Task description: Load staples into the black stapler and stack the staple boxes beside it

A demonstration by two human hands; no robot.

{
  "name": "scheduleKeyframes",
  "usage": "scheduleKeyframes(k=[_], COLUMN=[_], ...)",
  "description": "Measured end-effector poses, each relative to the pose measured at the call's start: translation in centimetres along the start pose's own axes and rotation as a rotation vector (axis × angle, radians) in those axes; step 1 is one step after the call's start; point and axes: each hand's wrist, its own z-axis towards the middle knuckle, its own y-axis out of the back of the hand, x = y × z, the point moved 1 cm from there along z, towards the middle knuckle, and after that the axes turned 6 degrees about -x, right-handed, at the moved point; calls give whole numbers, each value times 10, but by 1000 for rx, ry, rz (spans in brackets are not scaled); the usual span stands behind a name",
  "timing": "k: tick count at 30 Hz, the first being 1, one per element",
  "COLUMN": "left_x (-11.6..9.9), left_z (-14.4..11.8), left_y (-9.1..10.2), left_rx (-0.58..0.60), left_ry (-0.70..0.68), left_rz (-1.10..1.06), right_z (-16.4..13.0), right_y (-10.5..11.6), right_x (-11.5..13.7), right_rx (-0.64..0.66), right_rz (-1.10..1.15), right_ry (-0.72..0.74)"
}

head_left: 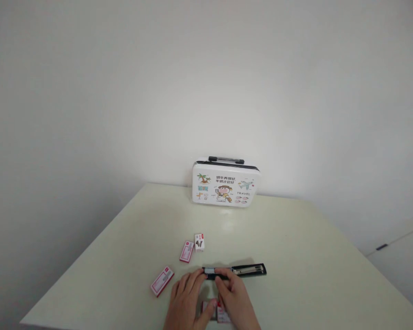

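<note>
A black stapler (248, 270) lies opened flat on the pale table (296, 256), its metal channel showing. My left hand (186, 298) and my right hand (236, 300) meet at its left end, fingertips touching the stapler. Whether either hand truly grips it is unclear. Under my hands lies a small red-and-white staple box (211, 308), partly hidden. Three more small red-and-white boxes lie to the left: one (162, 281) nearest my left hand, one (186, 251) farther back, and one (199, 242) beside it.
A white mini suitcase (225, 184) with cartoon travel pictures and a black handle stands at the table's far edge against the white wall. A white cabinet (399, 261) with a dark handle stands at the right.
</note>
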Motion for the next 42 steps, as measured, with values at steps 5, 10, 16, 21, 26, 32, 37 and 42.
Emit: scheduleKeyframes(k=[5,10,16,21,26,32,37,42], left_x=[6,13,18,13,16,1,-16,-27], left_z=[-3,-11,-18,-15,-20,-19,-11,-3], left_y=[-5,-4,1,7,7,-11,-15,-20], left_rx=[51,94,222,264,192,120,54,-57], left_ry=[-19,-30,-67,-6,26,21,46,139], left_rz=[19,-19,-19,-48,-97,-139,-27,63], right_z=[9,10,-10,-26,-32,-35,-36,-14], right_y=[-10,-10,1,19,65,55,69,115], right_x=[9,41,55,25,-17,-67,-66,-22], right_rx=[-44,-30,141,287,98,78,-98,-167], right_rz=[-42,-171,-632,-793,-553,-175,-4,5], right_ry=[66,185,317,210,68,-119,-191,-102])
